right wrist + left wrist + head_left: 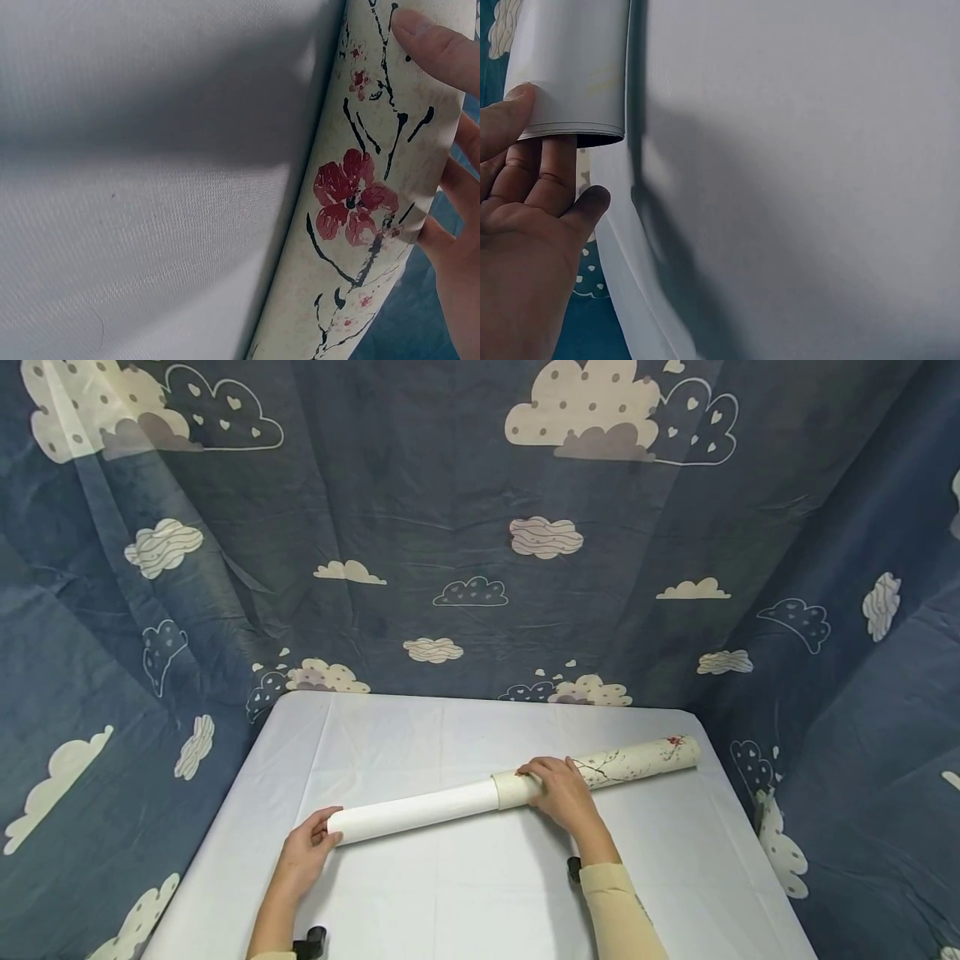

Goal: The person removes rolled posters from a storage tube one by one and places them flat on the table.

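A white paper roll [416, 810] lies slantwise over the table, its right part inside a wider cream tube [637, 764] printed with red blossoms and dark branches. With the thumb outside and fingertips inside the rim, my left hand [303, 853] pinches the white roll's open left end. The left wrist view shows the thin layered edge of this roll [570, 67]. Near the tube's left end, my right hand [566, 797] grips it from above. In the right wrist view the thumb lies across the printed side [352, 195], and the other fingers are on the far side, partly hidden.
A white cloth [442, 893] covers the table. Dark blue curtains [420, 485] with cloud prints hang behind it and at both sides. A black wrist device [310, 943] is on my left forearm, another [574, 869] on the right.
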Available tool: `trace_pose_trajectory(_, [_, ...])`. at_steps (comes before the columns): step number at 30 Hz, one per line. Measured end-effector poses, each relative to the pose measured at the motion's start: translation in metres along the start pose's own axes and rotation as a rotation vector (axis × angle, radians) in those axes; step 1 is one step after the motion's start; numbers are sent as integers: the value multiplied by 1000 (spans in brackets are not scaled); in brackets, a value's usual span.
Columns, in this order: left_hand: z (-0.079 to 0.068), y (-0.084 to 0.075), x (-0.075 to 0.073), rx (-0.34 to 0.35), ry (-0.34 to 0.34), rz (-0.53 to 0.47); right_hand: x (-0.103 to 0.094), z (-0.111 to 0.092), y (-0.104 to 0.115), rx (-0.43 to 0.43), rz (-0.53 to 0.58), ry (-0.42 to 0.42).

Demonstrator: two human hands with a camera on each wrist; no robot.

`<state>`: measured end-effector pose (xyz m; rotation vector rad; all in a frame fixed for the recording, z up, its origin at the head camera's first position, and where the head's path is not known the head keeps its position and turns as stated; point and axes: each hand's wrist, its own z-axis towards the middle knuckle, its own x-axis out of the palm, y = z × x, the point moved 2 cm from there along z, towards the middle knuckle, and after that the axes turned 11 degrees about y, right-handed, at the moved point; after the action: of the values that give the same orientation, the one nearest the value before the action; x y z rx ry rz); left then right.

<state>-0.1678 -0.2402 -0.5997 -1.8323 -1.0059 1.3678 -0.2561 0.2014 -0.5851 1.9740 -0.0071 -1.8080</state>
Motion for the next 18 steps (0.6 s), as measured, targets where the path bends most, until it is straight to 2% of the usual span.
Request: trace_pose_trajectory(18, [-3, 10, -13, -24, 9, -1, -1, 0, -7, 21, 10, 17])
